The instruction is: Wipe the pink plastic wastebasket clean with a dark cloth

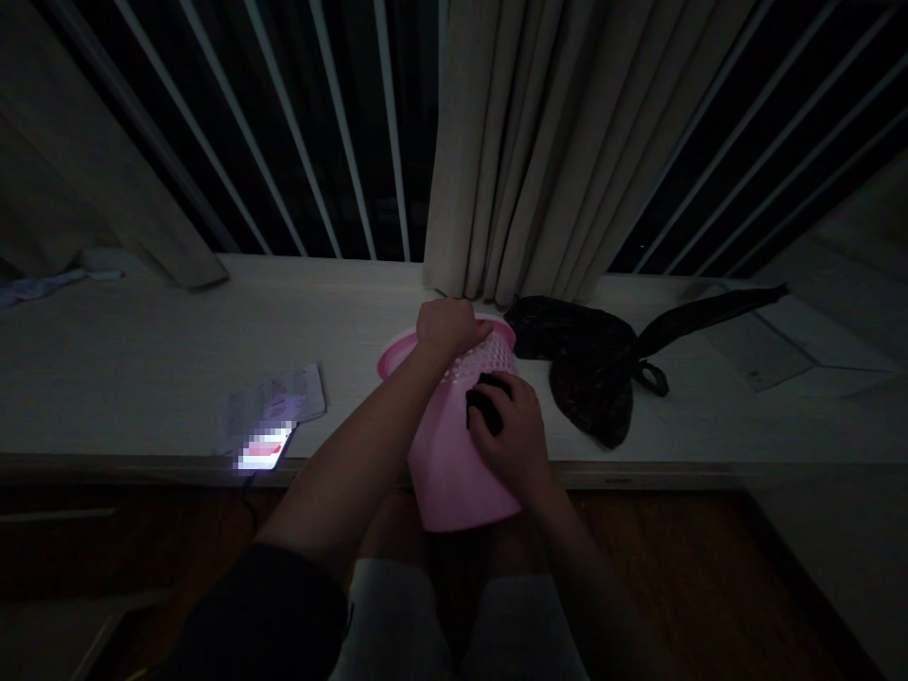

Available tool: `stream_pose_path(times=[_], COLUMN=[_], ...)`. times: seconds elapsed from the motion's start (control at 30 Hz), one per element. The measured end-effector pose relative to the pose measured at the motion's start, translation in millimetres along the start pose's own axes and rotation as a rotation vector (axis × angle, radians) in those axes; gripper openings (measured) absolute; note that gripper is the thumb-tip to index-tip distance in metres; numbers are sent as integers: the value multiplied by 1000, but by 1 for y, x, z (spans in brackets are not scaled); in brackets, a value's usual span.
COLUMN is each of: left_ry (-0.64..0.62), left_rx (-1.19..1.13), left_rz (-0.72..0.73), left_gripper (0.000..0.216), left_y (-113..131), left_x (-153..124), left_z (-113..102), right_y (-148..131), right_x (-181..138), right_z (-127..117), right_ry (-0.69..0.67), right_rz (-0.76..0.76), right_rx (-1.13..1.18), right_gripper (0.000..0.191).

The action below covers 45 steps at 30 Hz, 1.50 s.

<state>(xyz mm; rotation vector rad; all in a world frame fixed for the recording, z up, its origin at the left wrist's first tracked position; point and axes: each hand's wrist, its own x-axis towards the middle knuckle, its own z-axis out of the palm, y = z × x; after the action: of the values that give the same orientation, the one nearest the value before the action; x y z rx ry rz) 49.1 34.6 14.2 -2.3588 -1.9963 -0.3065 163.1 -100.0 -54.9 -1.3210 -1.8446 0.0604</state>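
Note:
A pink plastic basket point(454, 463) with a perforated upper wall lies tilted on the edge of a pale window ledge point(177, 350), its mouth toward the curtain. My left hand point(448, 326) grips its rim at the far side, fingers closed. Lower down, my right hand point(512, 435) presses a small dark object point(486, 397) against the basket's side; what the object is I cannot make out.
A crumpled black plastic bag point(592, 364) lies right of the basket. A lit phone point(264, 446) rests on papers point(284, 402) to the left. Beige curtain point(539, 142) hangs behind, with window bars. White sheets point(787, 345) lie at the far right. Wooden floor below.

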Motion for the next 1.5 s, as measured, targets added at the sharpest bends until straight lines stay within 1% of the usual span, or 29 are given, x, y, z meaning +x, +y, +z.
stream_pose_path(times=[0.07, 0.13, 0.33, 0.5, 0.57, 0.67, 0.77, 0.87, 0.97, 1.07, 1.13, 1.2, 1.37, 1.5], left_ry=[0, 0, -29, -21, -14, -14, -18, -8, 4, 4, 1, -2, 6, 19], left_rx=[3, 16, 23, 6, 11, 8, 2, 17, 36, 42, 42, 41, 29, 29], left_rz=[-8, -18, -21, -22, -22, -22, -12, -8, -4, -6, -15, -26, -20, -16], left_gripper=[60, 59, 61, 59, 60, 61, 60, 61, 60, 60, 60, 59, 57, 57], left_y=[0, 0, 0, -1, -1, -2, -1, 0, 1, 0, -1, -3, -6, -8], left_x=[-1, -2, -4, -3, -2, -2, -2, -2, -2, -2, -3, -4, -6, -7], left_z=[0, -1, -5, -3, -1, -1, -2, -2, -1, -1, -1, -1, -1, 1], right_y=[0, 0, 1, 0, 0, 0, 2, 4, 4, 1, -1, -2, -1, -1], right_x=[0, 0, -1, 0, 0, 1, 1, 0, -1, -1, 0, 0, 0, -1], right_z=[-1, -1, 2, 2, 2, 1, 0, 0, 0, 0, 0, 1, 5, 6], right_ry=[2, 11, 51, 119, 121, 101, 118, 117, 105, 56, 23, 26, 116, 101], right_rz=[-35, -19, 142, 213, 210, 189, 219, 243, 179, 79, 43, 58, 174, 167], right_rx=[36, 66, 116, 154, 156, 134, 90, 100, 131, 143, 144, 135, 82, 93], right_gripper=[23, 20, 22, 27, 23, 12, 13, 11, 11, 19, 23, 25, 23, 26])
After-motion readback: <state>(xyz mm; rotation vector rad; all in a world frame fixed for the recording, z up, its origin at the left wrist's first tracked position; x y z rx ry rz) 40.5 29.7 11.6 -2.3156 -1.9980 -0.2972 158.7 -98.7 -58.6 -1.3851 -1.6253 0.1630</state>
